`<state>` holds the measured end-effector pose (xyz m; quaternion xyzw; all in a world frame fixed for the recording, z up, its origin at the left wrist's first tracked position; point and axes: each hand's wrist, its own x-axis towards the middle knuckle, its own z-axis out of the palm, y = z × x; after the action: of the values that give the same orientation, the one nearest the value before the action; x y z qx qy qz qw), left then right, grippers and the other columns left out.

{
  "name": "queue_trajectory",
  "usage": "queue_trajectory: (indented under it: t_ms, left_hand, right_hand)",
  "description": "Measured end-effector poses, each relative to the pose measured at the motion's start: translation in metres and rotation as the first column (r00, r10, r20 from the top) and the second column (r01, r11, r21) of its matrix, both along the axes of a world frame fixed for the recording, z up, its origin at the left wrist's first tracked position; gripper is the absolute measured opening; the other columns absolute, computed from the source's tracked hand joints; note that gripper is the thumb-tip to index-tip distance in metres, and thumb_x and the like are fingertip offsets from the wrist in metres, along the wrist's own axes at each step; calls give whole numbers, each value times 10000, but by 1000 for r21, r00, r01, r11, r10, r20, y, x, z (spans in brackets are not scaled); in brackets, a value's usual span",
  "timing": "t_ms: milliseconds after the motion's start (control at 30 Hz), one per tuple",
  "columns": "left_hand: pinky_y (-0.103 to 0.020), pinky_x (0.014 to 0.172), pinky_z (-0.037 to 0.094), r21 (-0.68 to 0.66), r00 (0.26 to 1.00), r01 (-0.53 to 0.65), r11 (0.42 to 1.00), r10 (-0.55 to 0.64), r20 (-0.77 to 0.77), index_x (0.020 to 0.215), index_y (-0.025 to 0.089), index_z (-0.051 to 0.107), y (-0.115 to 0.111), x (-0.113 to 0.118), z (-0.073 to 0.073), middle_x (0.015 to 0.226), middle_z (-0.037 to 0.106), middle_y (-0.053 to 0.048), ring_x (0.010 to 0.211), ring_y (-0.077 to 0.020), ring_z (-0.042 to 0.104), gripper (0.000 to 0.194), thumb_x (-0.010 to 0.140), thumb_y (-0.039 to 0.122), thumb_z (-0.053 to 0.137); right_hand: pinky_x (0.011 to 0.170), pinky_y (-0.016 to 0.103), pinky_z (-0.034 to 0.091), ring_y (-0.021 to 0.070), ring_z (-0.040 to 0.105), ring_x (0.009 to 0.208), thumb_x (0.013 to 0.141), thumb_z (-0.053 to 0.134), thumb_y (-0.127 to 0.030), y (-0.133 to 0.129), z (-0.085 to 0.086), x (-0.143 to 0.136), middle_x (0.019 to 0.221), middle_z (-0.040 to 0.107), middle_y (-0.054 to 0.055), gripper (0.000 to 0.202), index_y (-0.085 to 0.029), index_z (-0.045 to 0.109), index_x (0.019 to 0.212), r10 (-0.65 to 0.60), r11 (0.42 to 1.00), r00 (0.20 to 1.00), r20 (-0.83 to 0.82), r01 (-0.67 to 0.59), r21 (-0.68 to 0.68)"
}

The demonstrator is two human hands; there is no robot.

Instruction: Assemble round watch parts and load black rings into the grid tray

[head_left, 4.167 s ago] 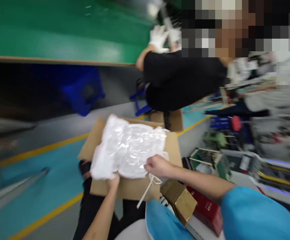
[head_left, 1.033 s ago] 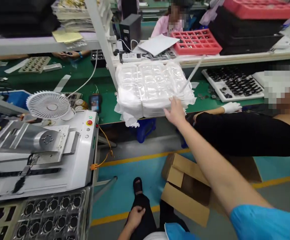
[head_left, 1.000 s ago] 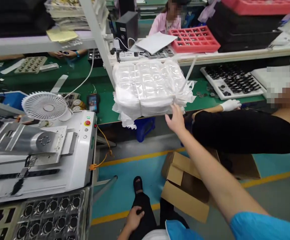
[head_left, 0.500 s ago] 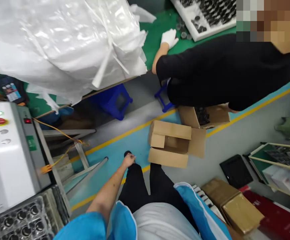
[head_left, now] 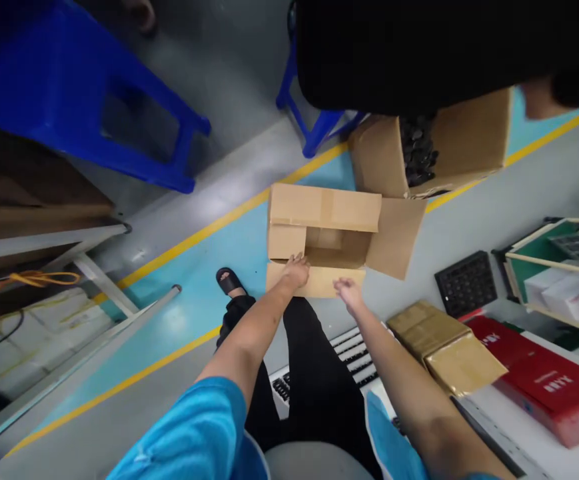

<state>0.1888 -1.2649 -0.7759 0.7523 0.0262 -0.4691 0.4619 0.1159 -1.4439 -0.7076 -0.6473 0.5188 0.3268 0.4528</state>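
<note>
An open cardboard box point(head_left: 325, 208) stands on the floor in front of my feet, with its flaps folded outward and its visible inside bare. My left hand point(head_left: 296, 270) is over the box's near left corner, fingers spread, by the near flap point(head_left: 319, 283). My right hand point(head_left: 349, 293) is at the right part of that same flap, fingers loosely bent and nothing seen in them. Whether its fingertips touch the cardboard, I cannot tell.
Behind stands a larger carton point(head_left: 376, 157) of dark small parts point(head_left: 419, 150), beside a co-worker in black point(head_left: 399, 53). Blue stools point(head_left: 134, 113) and a metal frame point(head_left: 104, 287) are left. At right lie a taped carton point(head_left: 434, 340), a red box point(head_left: 544, 373) and a black tray point(head_left: 466, 283).
My view has dropped from the workbench toward the floor and closer to the box. My left hand has moved right onto the box, and my right hand has come into view beside it.
</note>
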Motion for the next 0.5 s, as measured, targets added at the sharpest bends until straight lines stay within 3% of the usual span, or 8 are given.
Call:
queue_trajectory:
  t_ms: [167,233,267,300,367,433,500]
  left_hand:
    - [-505,1314,-150,-35,986,158,987,-156,56,1228,229,780,-60,23,-108,1509,618,-139,1649,-327,116,483,875,531,649]
    - [-520,1295,-200,47,964,256,966,-259,61,1285,193,768,-65,28,-135,1466,637,-178,1643,-377,96,570,868,567,661]
    - [-529,1291,-209,83,954,286,955,-291,65,1299,180,763,-63,28,-140,1429,654,-192,1637,-395,102,590,879,580,652]
    - [-545,1291,-206,106,948,298,949,-307,82,1305,171,759,-58,27,-140,1392,669,-201,1628,-410,116,600,899,593,631]
    - [-593,1294,-173,114,950,258,960,-273,154,1305,163,751,-40,20,-124,1339,687,-206,1607,-434,156,601,942,608,574]
    - [-638,1296,-125,125,951,163,979,-189,243,1312,162,729,-14,15,-89,1328,688,-199,1583,-449,205,583,976,590,520]
    - [-651,1297,-98,183,939,122,975,-174,298,1373,172,672,16,16,-48,1383,662,-183,1577,-435,235,547,1022,518,436]
  right_hand:
    - [886,297,598,175,685,1061,949,473,-453,-51,-115,94,1088,673,109,266,-236,544,1086,-241,970,969,54,241,15]
    - [837,312,605,193,684,1053,977,399,-495,-65,-152,124,1055,645,121,321,-230,553,1072,-310,950,943,120,300,89]
    - [811,317,605,199,685,1028,972,404,-499,-69,-164,135,1026,633,111,311,-232,552,1031,-325,943,929,178,304,135]
    - [786,314,601,196,686,981,950,442,-485,-72,-171,144,988,625,92,271,-235,542,978,-355,933,901,249,327,148]
    - [716,293,582,177,668,831,902,520,-455,-75,-169,158,875,602,39,214,-243,499,879,-420,905,816,398,409,115]
    - [634,272,549,152,616,686,900,533,-450,-75,-147,172,783,584,6,227,-246,462,832,-454,862,732,508,505,42]
    - [613,273,539,147,620,667,974,443,-492,-72,-118,192,828,636,34,282,-229,497,888,-409,855,690,597,519,-14]
